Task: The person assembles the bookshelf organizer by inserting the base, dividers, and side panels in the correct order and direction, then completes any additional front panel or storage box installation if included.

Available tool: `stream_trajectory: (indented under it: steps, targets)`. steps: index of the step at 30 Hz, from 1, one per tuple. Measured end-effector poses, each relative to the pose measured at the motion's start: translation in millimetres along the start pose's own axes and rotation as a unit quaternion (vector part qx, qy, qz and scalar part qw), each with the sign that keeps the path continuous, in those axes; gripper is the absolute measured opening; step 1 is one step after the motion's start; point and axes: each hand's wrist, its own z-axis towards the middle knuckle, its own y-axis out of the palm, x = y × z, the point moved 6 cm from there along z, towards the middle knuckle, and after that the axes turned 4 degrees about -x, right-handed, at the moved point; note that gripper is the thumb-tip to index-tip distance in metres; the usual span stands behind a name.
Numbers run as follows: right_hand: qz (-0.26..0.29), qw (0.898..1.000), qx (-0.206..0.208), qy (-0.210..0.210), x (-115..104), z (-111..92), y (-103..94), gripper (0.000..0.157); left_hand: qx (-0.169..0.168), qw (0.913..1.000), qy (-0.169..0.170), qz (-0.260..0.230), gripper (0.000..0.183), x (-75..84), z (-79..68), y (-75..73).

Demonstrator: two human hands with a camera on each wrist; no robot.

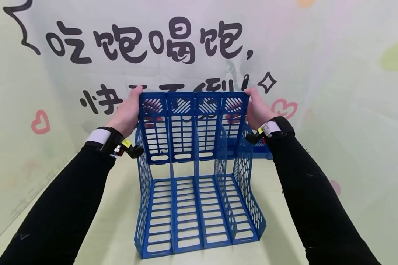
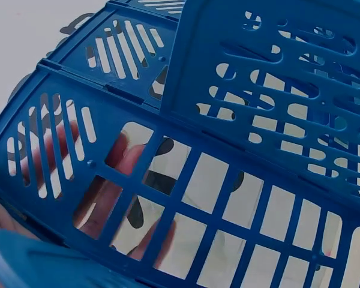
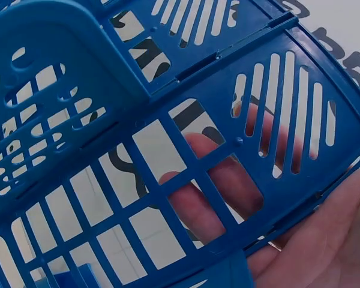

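Note:
A blue plastic file rack (image 1: pixel 221 152) with several upright dividers faces me, its slotted base (image 1: pixel 203 221) low over the pale tabletop. My left hand (image 1: pixel 127 114) grips the left edge of its back panel near the top, thumb at the upper corner. On the opposite edge my right hand (image 1: pixel 257 110) holds the panel the same way. In the left wrist view, fingers (image 2: pixel 102 210) show through the panel's openings from behind. The right wrist view likewise has fingers (image 3: pixel 195 207) spread behind the lattice, with the palm at the outer edge.
Behind the rack at the right, part of another blue plastic piece (image 1: pixel 260 150) shows on the table (image 1: pixel 116 209). A pale wall covering (image 1: pixel 335 73) with large dark lettering and pink hearts rises at the back and sides.

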Motion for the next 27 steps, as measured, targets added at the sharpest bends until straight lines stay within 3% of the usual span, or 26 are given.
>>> stream_trajectory:
  steps: [6,10,18,27]
  targets:
    - [0.015,0.999,0.005,-0.042,3.1,1.8,-2.1,0.061,-0.035,0.9994,0.004,0.004,0.096,0.0,-1.4,4.3]
    - [0.010,0.999,0.010,-0.039,6.2,0.3,-2.5,0.065,-0.058,0.9983,0.008,0.004,0.102,1.0,-1.4,8.3]
    - [0.011,0.999,0.011,-0.043,9.0,-2.8,0.6,0.064,-0.053,0.9984,0.014,0.014,0.103,2.2,-4.3,7.5]
    - [-0.001,1.000,0.007,-0.027,12.8,-6.9,-0.4,0.075,-0.065,0.9973,0.025,-0.024,0.098,1.8,-2.9,14.9]
